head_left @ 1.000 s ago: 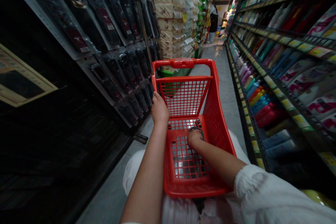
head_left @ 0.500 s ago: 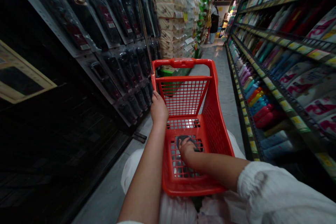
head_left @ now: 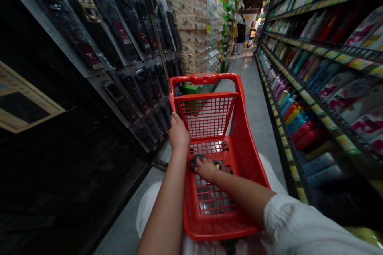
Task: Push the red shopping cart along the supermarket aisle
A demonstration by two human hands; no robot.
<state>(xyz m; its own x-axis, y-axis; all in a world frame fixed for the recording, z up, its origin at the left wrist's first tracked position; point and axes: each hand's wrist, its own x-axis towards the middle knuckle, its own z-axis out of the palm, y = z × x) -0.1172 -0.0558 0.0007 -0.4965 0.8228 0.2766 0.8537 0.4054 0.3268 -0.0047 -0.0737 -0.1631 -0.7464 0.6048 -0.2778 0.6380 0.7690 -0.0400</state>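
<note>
A red plastic shopping basket [head_left: 206, 77] with lattice walls stands in front of me, its raised handle at the far end. My left hand [head_left: 178, 132] is closed around the left rim near the far corner. Down inside the basket, my right hand [head_left: 206, 168] presses on a dark grey cloth [head_left: 194, 162] against the lattice floor, close to the left wall. A small yellow patch shows beside my right fingers. Most of the cloth lies under the hand, so its full shape is hidden.
Packaged belts [head_left: 119, 32] hang on a rack at the left. Beyond are stacked tissue packs [head_left: 191, 20] and green packs [head_left: 226, 4]. Shelves of bottles [head_left: 299, 115] line the right. A person [head_left: 241, 30] stands far down the tiled aisle [head_left: 254, 87].
My right hand has slid the dark cloth toward the left side of the basket floor. My left hand keeps its hold on the rim. The whole basket sits slightly lower in view.
</note>
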